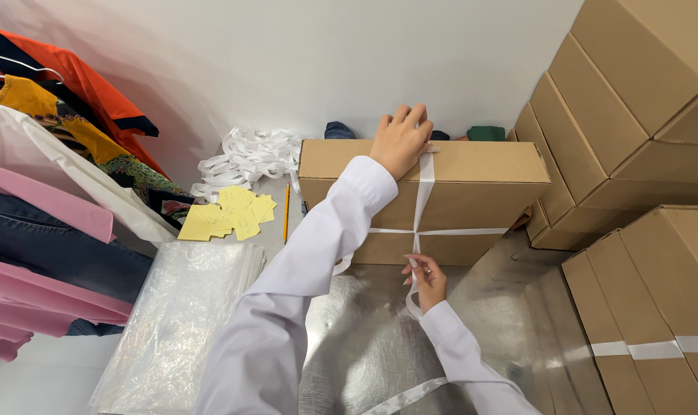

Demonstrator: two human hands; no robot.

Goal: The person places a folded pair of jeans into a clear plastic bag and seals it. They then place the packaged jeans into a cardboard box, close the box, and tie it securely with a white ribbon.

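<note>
A brown cardboard box [479, 192] stands on the metal table [364, 338], tipped up on its side against the wall. A white ribbon [424, 188] runs over its top and down its front, crossing a second band at the middle. My left hand [401, 138] lies flat on the box's top edge, pressing the ribbon there. Below the crossing, my right hand [426, 280] pinches the ribbon's lower part, and the loose end trails down across the table.
Stacked cardboard boxes [633, 115] fill the right side, one taped box [656, 307] at the front right. Yellow paper slips [226, 215], a pencil [286, 211] and a heap of white ribbon [249, 157] lie at the left. Clear plastic bags [180, 323] and hanging clothes [49, 200] are further left.
</note>
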